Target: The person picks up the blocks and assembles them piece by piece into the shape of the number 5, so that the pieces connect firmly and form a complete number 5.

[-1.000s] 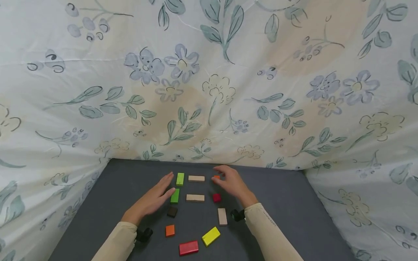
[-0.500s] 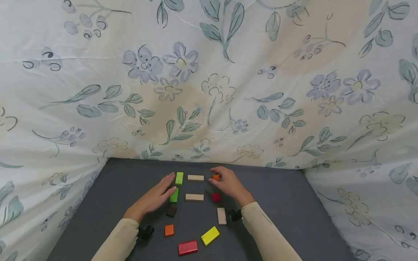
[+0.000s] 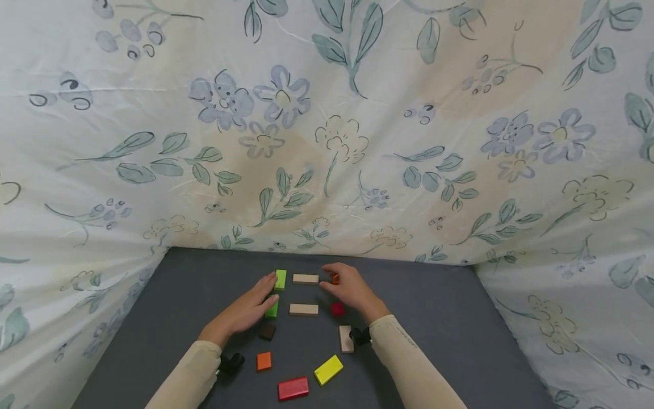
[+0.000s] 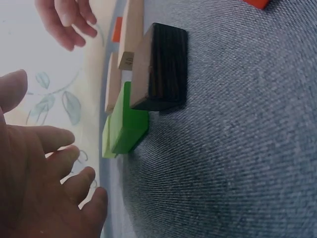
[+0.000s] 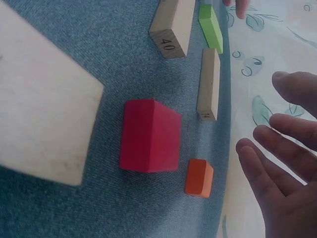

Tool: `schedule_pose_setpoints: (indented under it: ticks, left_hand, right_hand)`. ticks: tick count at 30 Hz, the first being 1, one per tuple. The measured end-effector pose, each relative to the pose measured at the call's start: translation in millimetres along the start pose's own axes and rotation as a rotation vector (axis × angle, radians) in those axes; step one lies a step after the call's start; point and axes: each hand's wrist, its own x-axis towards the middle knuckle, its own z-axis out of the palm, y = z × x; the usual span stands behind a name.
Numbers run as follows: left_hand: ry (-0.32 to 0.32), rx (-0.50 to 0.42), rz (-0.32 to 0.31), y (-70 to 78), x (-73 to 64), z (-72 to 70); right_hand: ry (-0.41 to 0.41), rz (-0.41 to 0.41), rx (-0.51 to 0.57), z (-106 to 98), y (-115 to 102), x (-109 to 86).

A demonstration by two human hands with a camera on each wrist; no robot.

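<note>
My left hand hovers with fingers extended over the table's left half, its fingertips overlapping the edges of a light green block and a green block. In the left wrist view that hand's fingers are apart from the blocks. At the far right of the layout, my right hand has its thumb and fingers spread, with a small orange block partly showing between them. The right wrist view shows this orange block standing on the cloth, away from the loosely bent fingers. Neither hand holds anything.
Two wooden blocks, one far and one nearer, lie between the hands. A red cube, pale wooden block, dark brown block, orange block, yellow block and red block lie nearer. Floral cloth hangs behind.
My right hand has shifted left, its wrist now overlapping the pale wooden block. My left hand has edged right over the green blocks. The blocks rest where they were.
</note>
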Motion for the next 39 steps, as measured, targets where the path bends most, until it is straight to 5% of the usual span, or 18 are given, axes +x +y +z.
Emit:
schedule_pose_setpoints:
  ticks: [14, 29, 39]
  left_hand:
    - [-0.069, 0.041, -0.044, -5.1, 5.7, 5.8]
    - [-0.076, 0.091, 0.030, -5.9, 5.8, 9.7]
    - [-0.102, 0.062, -0.042, -5.6, 8.0, 6.5]
  right_hand:
    - [-0.001, 0.010, -0.024, 9, 2, 2.9]
    - [-0.014, 0.025, -0.041, 16, 2, 5.4]
    - [-0.037, 0.016, -0.076, 23, 1, 19.8]
